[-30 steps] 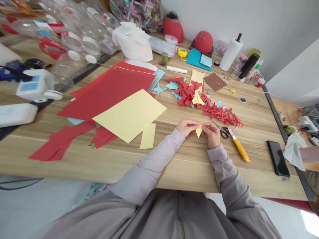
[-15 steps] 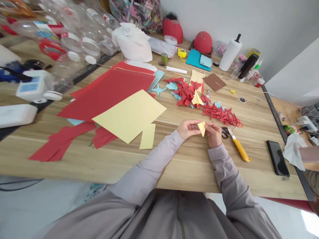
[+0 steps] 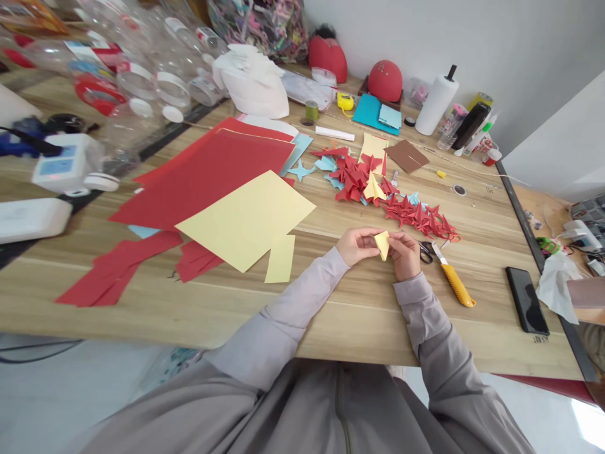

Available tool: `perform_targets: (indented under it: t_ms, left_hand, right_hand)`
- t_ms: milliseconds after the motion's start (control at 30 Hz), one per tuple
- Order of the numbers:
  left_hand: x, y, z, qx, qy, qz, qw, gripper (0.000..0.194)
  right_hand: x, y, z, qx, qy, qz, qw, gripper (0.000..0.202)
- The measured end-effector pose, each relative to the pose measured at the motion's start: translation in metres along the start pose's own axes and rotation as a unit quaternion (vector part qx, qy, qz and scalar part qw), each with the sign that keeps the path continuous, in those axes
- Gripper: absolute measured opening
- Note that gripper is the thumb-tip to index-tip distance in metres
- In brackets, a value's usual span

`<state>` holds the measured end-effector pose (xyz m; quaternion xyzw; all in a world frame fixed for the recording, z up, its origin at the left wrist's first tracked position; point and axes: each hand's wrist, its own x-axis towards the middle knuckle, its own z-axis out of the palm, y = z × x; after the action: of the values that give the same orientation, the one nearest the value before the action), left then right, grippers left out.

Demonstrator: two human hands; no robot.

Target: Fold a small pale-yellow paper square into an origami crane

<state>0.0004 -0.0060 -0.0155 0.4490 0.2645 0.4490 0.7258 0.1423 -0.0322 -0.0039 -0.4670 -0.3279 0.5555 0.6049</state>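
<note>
Between my two hands is a small folded piece of yellow paper [image 3: 382,244], held just above the table. My left hand [image 3: 355,246] pinches its left side with thumb and fingers. On the opposite side my right hand [image 3: 405,253] grips its edge. Beyond the hands lies a heap of folded red paper pieces [image 3: 352,180], with a yellow folded piece [image 3: 374,188] on top and light blue ones among them. Close to my right hand are scissors [image 3: 426,252], partly hidden, and a utility knife [image 3: 454,280] with a yellow handle.
Large red sheets [image 3: 208,170] and a yellow sheet [image 3: 246,221] cover the left of the table [image 3: 340,315], beside a yellow strip [image 3: 280,260] and red strips [image 3: 111,271]. A phone [image 3: 527,299] lies right. Plastic bottles [image 3: 170,82] crowd the far left.
The folded yellow paper has tilted very slightly between my fingers. Both hands stay in nearly the same place, and the things on the table have not moved.
</note>
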Motion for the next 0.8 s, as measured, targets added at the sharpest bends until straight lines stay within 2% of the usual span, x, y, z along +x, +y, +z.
perform_targets:
  t_ms: [100,233,367,533,733,800]
  left_hand:
    - [0.0011,0.0020,0.0014,0.010,0.028,0.001,1.000,0.050]
    - [0.0019,0.0076,0.0038,0.046,0.081,0.014,0.996,0.032]
    - [0.0020,0.0100,0.0051,0.052,0.112,0.007,0.992,0.030]
    - [0.0021,0.0086,0.0046,0.050,0.131,-0.008,0.990,0.029]
    - [0.0020,0.0089,0.0045,0.040,0.146,-0.017,0.988,0.022]
    - [0.0014,0.0095,0.0053,0.061,0.147,-0.002,0.987,0.017]
  right_hand:
    - [-0.0004,0.0008,0.0000,-0.008,-0.020,-0.008,1.000,0.015]
    - [-0.0010,0.0026,-0.0008,-0.047,-0.047,-0.025,0.997,0.012]
    - [-0.0017,0.0030,-0.0015,-0.052,-0.071,-0.032,0.996,0.009]
    - [-0.0014,0.0039,-0.0032,-0.057,-0.106,-0.047,0.992,0.017]
    - [-0.0011,0.0046,-0.0044,-0.092,-0.117,-0.044,0.988,0.023]
    - [-0.0009,0.0049,-0.0029,-0.102,-0.112,-0.047,0.987,0.022]
